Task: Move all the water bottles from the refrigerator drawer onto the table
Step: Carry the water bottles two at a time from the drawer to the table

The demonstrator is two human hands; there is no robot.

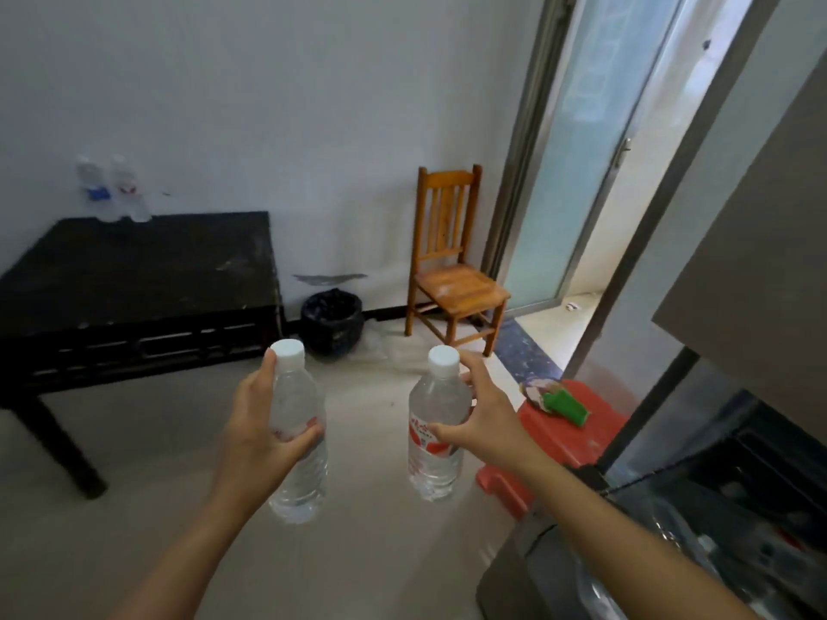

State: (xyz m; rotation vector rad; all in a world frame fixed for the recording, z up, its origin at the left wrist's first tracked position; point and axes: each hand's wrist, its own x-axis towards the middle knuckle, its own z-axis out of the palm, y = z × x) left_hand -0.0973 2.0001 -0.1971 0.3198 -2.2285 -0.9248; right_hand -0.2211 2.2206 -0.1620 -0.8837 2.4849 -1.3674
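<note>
at the far left corner of the dark table [147, 266], against the wall, two water bottles [114, 190] already stand upright and just beside each other, one with a blue label and one with a red; that much of the job looks done. over the open floor between the table and the refrigerator, the left hand [257, 422] is wrapped around the middle of a clear bottle [299, 445] with a white cap, fingers closed on its label band, and the right hand [481, 411] is closed the same way around a second red-labelled bottle [436, 434], thumb in front, fingers behind. both are held upright, in the air, well apart from the table's near edge, so this pair is mid-carry and not yet set down. at the lower right the refrigerator drawer [698, 543] stands pulled open; clear shapes inside it look like more bottles, though it is too blurred to count them. by my judgement at least one more trip is left after this pair lands on the table top
</note>
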